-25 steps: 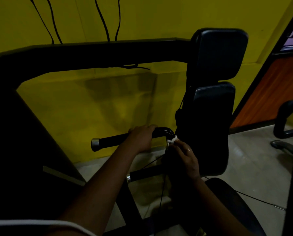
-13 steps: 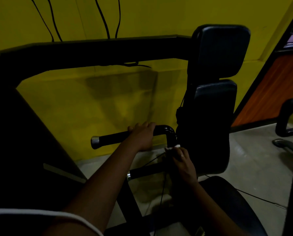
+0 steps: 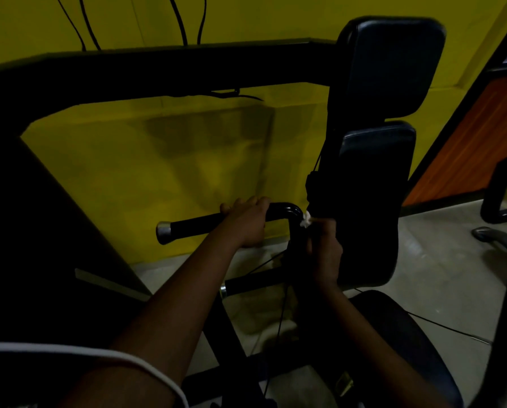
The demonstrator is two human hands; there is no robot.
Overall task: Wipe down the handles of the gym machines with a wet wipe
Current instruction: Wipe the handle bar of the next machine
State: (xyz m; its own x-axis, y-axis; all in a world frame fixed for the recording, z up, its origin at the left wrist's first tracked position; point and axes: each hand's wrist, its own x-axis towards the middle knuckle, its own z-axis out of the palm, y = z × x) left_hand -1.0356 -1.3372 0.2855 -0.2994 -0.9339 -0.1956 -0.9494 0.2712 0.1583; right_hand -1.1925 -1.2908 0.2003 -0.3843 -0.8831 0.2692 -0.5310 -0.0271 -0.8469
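Dimly, the left hand [image 3: 248, 223] clasps the black handle [image 3: 199, 223] while the right hand [image 3: 324, 248] pinches a crumpled white wipe [image 3: 306, 220] against its bend.

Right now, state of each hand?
Left hand: closed around the upper handle of the machine.
Right hand: closed on the white wet wipe, pressed against the vertical bar below the handle's bend.

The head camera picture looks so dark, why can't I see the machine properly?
In the head view the room is dim: the black machine frame and black padded backrest merge into shadow, while the yellow wall shows soft shadows. Only the small white wet wipe in the right hand stands out. The frame looks bowed by the wide lens.
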